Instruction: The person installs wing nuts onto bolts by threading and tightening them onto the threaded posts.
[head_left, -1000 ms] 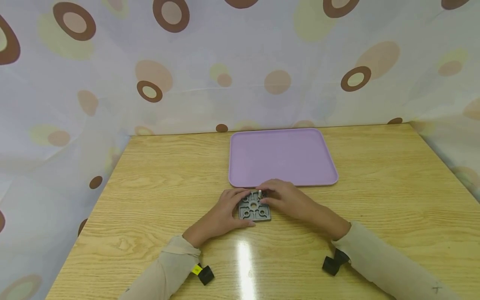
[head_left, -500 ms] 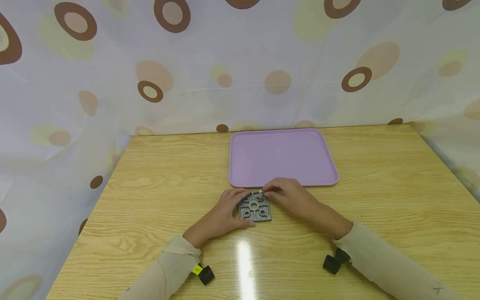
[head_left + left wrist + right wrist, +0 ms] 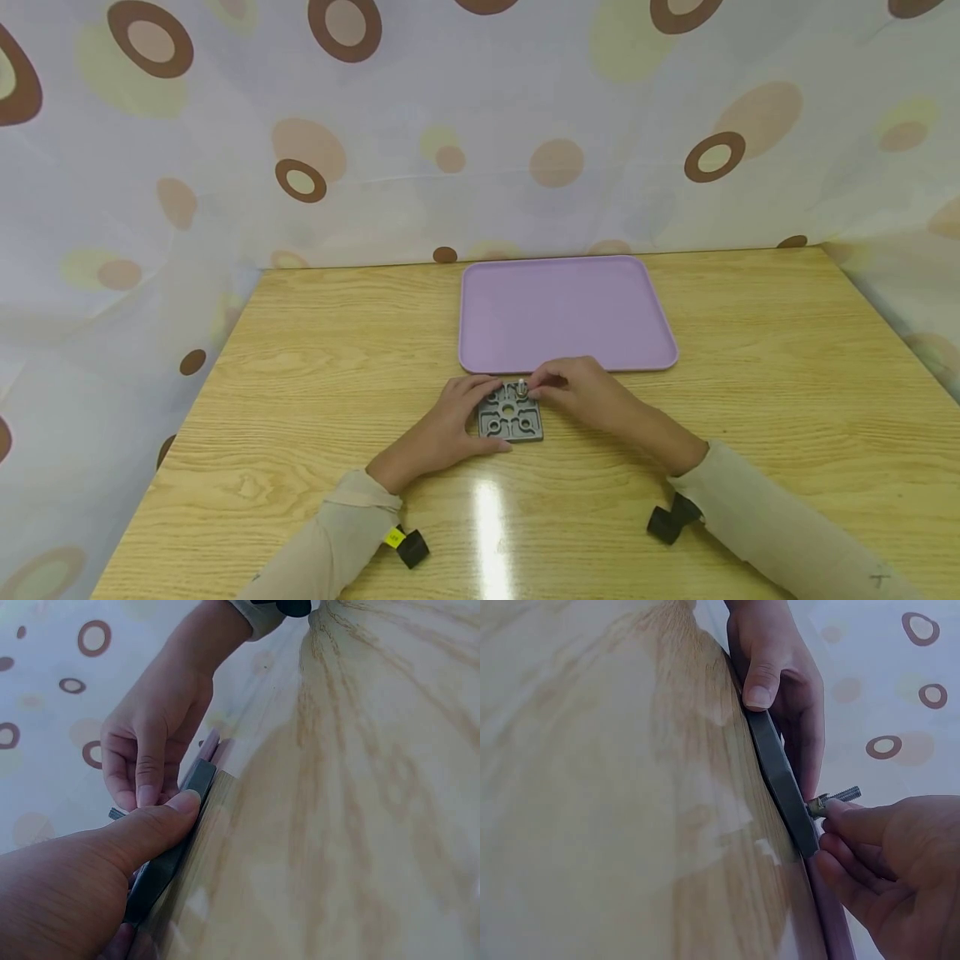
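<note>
A square grey metal plate (image 3: 508, 427) with a central hole and ribbed corner holes lies on the table. My left hand (image 3: 448, 427) holds it from the left, thumb along the near edge and fingers at the far edge. At its far right corner stands a threaded bolt (image 3: 521, 387), upright over the hole there. My right hand (image 3: 588, 395) pinches this bolt low down with thumb and fingers. In the right wrist view the bolt (image 3: 845, 795) has a brassy collar at its base, beside the plate's dark edge (image 3: 780, 772). The right fingertips partly cover the collar.
A lilac tray (image 3: 566, 315) lies just beyond the plate, its near rim close to the right hand. Wood-grain tabletop (image 3: 337, 350) surrounds everything, with patterned cloth (image 3: 495, 167) behind and at both sides. Black wrist cameras (image 3: 412, 549) hang under both forearms.
My right hand has drawn slightly right, its fingers now at the bolt's side, so more of the bolt shows. The left hand and the plate have stayed in place.
</note>
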The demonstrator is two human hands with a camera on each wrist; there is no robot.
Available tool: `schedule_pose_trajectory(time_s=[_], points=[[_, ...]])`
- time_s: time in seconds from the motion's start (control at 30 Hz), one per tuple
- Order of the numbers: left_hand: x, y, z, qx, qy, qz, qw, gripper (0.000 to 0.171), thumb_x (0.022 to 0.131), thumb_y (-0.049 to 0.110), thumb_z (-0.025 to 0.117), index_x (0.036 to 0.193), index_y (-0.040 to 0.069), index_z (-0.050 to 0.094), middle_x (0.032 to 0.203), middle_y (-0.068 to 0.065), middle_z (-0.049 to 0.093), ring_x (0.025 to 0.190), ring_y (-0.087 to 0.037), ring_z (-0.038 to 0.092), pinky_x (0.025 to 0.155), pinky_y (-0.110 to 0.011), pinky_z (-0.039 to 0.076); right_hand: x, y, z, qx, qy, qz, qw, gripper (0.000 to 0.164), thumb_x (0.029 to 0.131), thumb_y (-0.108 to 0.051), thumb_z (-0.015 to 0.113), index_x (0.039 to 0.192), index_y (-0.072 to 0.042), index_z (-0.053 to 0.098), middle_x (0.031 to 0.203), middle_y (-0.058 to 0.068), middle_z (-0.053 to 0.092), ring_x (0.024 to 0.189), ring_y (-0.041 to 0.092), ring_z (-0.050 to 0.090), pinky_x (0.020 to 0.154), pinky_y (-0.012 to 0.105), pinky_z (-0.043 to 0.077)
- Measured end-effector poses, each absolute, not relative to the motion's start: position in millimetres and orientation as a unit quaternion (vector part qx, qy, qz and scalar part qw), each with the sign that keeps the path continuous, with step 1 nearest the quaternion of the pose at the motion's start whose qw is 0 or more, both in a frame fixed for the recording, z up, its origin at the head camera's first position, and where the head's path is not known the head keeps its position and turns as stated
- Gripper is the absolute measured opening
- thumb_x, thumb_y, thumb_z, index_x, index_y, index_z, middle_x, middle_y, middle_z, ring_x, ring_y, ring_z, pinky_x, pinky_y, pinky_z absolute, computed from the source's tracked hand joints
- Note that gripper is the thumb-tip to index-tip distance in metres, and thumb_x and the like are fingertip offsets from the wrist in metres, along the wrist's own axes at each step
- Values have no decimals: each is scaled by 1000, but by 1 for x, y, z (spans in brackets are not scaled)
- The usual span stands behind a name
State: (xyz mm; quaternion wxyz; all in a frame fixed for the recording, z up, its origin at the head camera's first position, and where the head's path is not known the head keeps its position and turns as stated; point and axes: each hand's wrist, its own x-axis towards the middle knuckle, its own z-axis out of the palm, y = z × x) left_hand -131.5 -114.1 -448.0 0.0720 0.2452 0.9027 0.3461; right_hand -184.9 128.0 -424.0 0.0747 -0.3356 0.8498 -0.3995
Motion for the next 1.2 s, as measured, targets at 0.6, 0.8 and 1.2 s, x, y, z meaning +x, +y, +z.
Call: schedule_pose_trajectory(time_s=[0.6,0.8,1.2], points=[[-132,-115,-450,248,902,347,69,88,75,56,69,145,15,33,143,4,30,126,-13,25,102,-38,31,-182,125,-427,-373,826,-418,56,34,85,-20,67,117,-8,62,114,1,63,109,17,55,94,34,42],[-132,-115,-450,252,901,346,69,89,76,58,67,145,15,31,144,4,29,126,-14,25,102,-40,31,-183,124,-429,-382,833,-396,67,35,88,-23,64,119,-10,61,116,1,61,112,18,53,97,37,40],[-132,-115,-449,248,903,344,69,88,76,55,69,145,14,33,143,3,31,125,-13,26,102,-38,31,-184,127,-427,-369,840,-394,47,28,87,-20,66,113,-9,65,110,0,64,105,18,57,93,37,43]])
